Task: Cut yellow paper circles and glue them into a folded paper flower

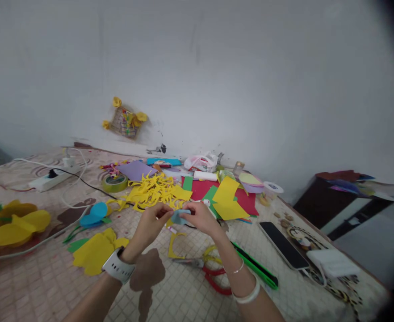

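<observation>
Cluttered table [180, 299], blue piece [177, 218] between left hand [154, 220] and right hand [201, 217], partly hidden

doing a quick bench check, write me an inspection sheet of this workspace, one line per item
Surface: table, light, grid-patterned
Job's things: blue paper piece, held above the table
Clutter: yellow scraps, red-handled scissors, green cutter, tape roll, phone
Grips: right grip pinching the blue paper piece; left grip at its left edge, hold unclear
Cables: white cable on the left; black cable running from power strip toward the scraps
Surroundings: pale wall with dark marks, wall decoration; dark cabinet at right
</observation>
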### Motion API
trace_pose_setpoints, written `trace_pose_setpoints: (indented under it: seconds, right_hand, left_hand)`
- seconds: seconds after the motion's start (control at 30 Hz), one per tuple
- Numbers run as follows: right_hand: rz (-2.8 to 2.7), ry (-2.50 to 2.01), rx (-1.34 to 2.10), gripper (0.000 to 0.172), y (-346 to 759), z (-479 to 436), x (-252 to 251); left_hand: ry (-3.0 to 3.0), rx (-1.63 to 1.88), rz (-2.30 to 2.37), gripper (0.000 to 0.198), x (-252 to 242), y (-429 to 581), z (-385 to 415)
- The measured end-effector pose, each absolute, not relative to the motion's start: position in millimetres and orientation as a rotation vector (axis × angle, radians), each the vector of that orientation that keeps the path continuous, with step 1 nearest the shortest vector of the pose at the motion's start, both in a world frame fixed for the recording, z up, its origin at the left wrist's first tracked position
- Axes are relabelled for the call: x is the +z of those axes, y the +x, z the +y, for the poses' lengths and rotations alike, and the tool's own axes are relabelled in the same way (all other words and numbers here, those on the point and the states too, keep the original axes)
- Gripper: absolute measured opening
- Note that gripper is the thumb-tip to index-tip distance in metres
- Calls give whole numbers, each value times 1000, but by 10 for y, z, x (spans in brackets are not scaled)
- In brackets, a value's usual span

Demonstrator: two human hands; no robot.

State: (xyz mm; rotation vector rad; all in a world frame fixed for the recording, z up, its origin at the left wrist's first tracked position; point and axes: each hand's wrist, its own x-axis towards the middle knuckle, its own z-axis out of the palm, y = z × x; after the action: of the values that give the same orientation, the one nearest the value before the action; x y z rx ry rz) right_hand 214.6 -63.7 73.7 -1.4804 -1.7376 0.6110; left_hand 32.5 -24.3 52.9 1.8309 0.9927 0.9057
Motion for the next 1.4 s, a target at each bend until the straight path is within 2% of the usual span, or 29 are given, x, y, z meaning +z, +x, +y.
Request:
trace_pose_setpoints:
  seconds: [0.07,0.2,0.27,0.37,0.53,0.67,0.9,1.1,1.4]
  right_hand:
    - [-1657,-1419,640,9,2147,-635,758]
    - [-1387,-1307,635,35,2156,-657,842]
    - [-1336,-1229,711,39,2130,-687,916]
    - [-1332,-1108,827,30,2044,-742,1072]
    - [-1245,-918,820,19,1910,-795,1360]
    - [-1248,-807,792,10,1859,-807,1468]
    - [-1163,-812,639,12,1783,-846,1491]
    - [-1195,-799,672,4,1772,-871,1482]
    - [-1180,-841,693,9,1748,-926,1479]
  left_hand:
    - [1807,972,978,21,585,310,-269]
    - [1687,1170,950,18,723,290,-321]
    - [1624,1255,914,19,831,297,-353]
    - [1571,1330,840,20,1052,319,-418]
    - [1626,1400,762,19,1408,335,-529]
    - [1767,1477,757,11,1511,333,-560]
    - [1698,1427,688,6,1538,326,-590]
    - [1674,1426,667,4,1560,294,-600]
    - [1773,1498,776,9,1524,265,-649]
